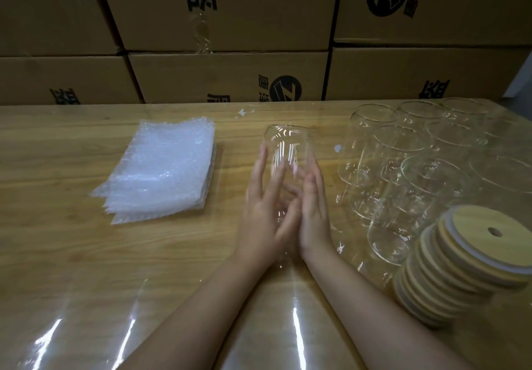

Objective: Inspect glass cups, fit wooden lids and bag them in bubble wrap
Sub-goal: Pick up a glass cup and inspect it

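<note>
Though blurred, hands seemingly flank cup.

Place: you are working in a packing warehouse or stockroom.
Backdrop: printed cardboard cartons are standing stacked right behind your bench.
Bench: a film-covered wooden table is carrying goods in batches: piled bubble-wrap bags, grouped glass cups, stacked wooden lids.

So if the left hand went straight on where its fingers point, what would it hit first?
Likely the cardboard boxes behind the table; beyond the glass cup the left hand holds, the way looks free, though depth is unclear.
</note>
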### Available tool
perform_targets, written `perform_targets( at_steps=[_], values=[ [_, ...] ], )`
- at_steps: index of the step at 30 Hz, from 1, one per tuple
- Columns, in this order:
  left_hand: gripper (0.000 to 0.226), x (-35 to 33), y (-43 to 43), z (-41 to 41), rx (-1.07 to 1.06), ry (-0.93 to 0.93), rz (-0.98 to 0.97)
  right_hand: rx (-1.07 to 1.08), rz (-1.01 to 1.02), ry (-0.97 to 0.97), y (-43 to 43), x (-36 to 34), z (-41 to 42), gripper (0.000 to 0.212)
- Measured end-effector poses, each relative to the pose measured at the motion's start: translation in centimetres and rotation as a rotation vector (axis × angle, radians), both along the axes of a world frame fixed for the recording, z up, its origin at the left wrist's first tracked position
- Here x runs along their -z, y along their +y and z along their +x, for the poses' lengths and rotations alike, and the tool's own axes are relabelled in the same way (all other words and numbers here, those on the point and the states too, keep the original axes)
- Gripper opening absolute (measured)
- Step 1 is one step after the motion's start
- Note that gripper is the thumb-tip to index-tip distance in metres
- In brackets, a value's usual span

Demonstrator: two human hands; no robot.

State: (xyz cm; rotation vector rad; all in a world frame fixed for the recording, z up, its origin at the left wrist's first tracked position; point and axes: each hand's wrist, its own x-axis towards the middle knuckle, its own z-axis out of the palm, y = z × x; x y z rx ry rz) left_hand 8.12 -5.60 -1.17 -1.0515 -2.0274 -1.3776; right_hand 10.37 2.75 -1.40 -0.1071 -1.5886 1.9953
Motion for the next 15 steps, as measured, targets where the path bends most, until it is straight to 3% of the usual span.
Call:
perform_targets(
  at_steps=[2,4,9,13,15],
  values=[
    [0.081,-0.4,-0.5,-0.1,0.065,-0.316,0.148,0.030,0.144,0.015,-0.4,-0.2,0.4,0.034],
    [0.090,-0.7,-0.7,-0.5,0.147,-0.517,0.330,0.053,0.305,0.028,-0.7,-0.4,0.6,0.039],
    [0.075,-1.2,-0.9,-1.7,0.383,-0.897,0.585,0.117,0.534,0.169,-0.8,-0.5,0.9,0.042],
    [0.051,-1.3,-1.6,-2.4,0.517,-1.092,0.535,0.057,0.505,0.187,-0.8,-0.5,1.0,0.046],
    [0.062,-1.1,-1.8,-2.6,0.509,-1.131,0.459,-0.043,0.433,0.130,-0.5,-0.7,0.9,0.049]
  ],
)
